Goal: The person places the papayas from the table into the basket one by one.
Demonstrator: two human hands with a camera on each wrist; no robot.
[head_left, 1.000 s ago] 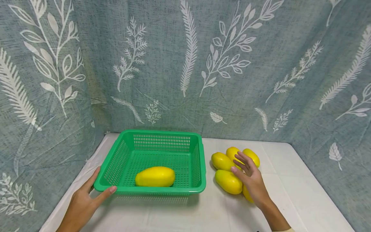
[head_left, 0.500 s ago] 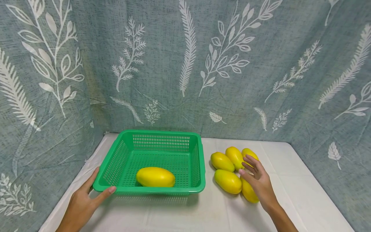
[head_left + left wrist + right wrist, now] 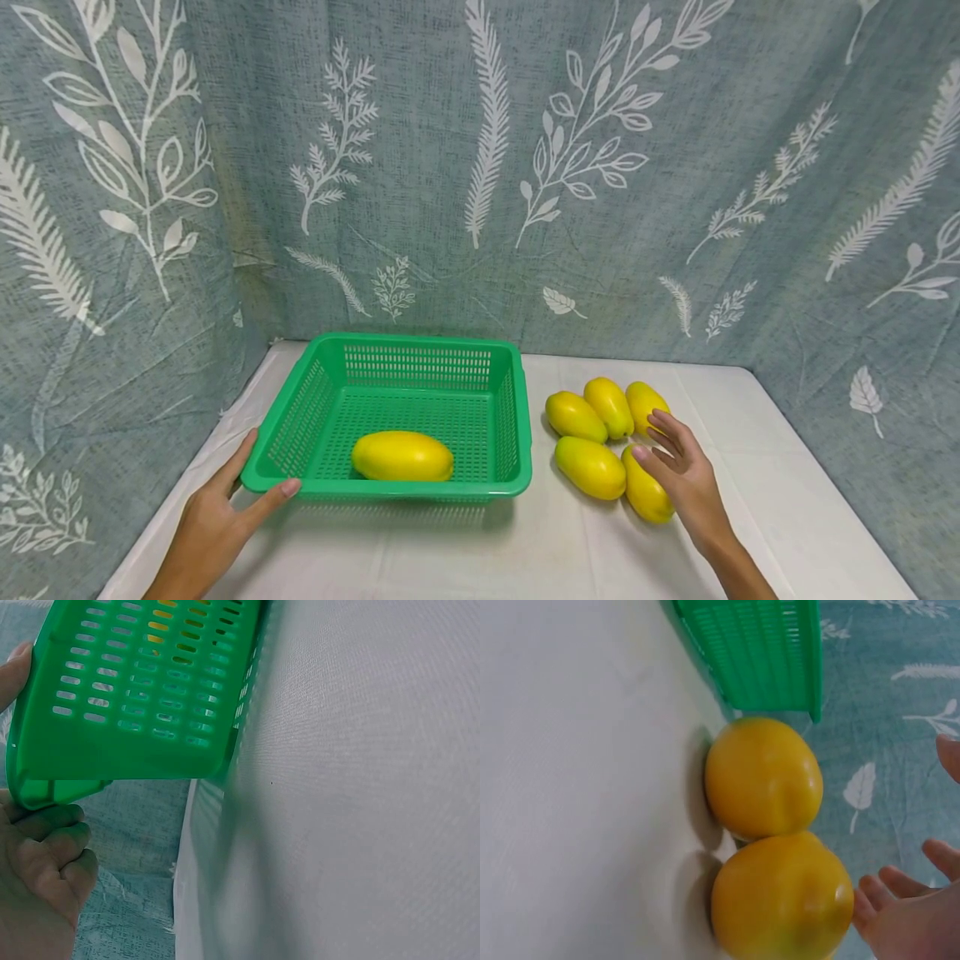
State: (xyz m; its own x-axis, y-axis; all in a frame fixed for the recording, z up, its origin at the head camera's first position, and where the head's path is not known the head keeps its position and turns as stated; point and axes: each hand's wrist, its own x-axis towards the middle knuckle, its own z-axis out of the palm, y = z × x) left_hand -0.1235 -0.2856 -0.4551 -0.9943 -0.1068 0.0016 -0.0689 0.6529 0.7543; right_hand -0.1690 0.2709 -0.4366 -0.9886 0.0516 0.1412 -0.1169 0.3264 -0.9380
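Note:
A green plastic basket [image 3: 390, 490] stands at the left of the table, one yellow mango [image 3: 402, 456] lying inside near its front wall. My left hand [image 3: 213, 521] grips the basket's near left corner; the left wrist view shows the thumb at the rim and the other fingers [image 3: 67, 844] curled beneath it. On the right, my right hand [image 3: 693, 492] is held with loosely bent fingers above the nearest right mango [image 3: 647, 493], holding nothing. In the right wrist view its fingertips reach beside the closer mango [image 3: 780, 900].
Beside that mango lie several others: a greenish-yellow one [image 3: 590, 468] at the front and three [image 3: 574, 417] behind. A white cloth [image 3: 450, 554] covers the table. Blue-green leaf-patterned curtains [image 3: 420, 167] hang close behind it and at both sides.
My right hand has shifted right and slightly nearer, uncovering more of the mangoes. The mango in the basket rolled a little and settled. My left hand has kept its grip on the corner.

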